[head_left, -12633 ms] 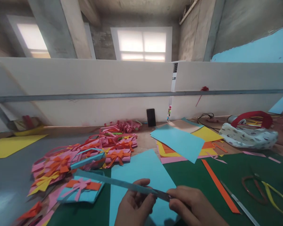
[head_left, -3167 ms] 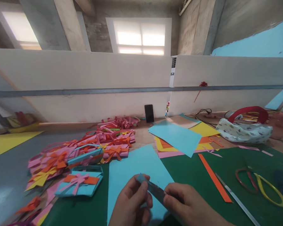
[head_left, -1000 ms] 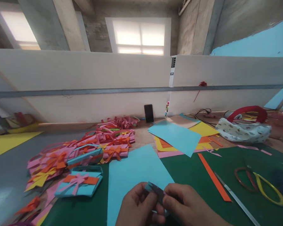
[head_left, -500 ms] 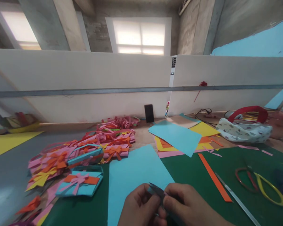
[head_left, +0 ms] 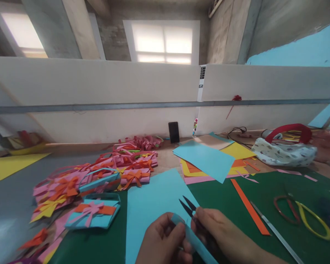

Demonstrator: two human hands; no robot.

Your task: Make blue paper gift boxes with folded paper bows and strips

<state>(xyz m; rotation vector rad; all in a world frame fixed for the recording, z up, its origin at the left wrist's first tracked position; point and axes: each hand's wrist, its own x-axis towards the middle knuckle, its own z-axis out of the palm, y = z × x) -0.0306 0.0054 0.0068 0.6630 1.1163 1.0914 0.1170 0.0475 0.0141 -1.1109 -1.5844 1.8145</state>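
Near the bottom centre, my left hand (head_left: 165, 240) pinches a narrow strip of light blue paper (head_left: 195, 240) between thumb and fingers. The strip bends at its upper end and runs down to the right. My right hand (head_left: 221, 229) is closed around dark tweezers (head_left: 187, 207), held beside the strip. Their two slim points stand slightly apart, above the paper, with nothing between them. The lower part of the tweezers is hidden in my hand. Under and behind my hands lies a large light blue sheet (head_left: 156, 198) on the green mat (head_left: 217, 200).
Left of the sheet sits a blue paper bag (head_left: 110, 216) with a pink bow, beside a pile of pink paper bags (head_left: 96, 165). At right lie an orange strip (head_left: 249, 205), a craft knife (head_left: 277, 233) and scissors (head_left: 313, 218). Behind are coloured sheets (head_left: 203, 159) and a phone (head_left: 173, 132).
The tweezers' points have moved up and away from the paper in my left hand and now stand apart. My right hand has shifted slightly right, and more of the blue strip shows.
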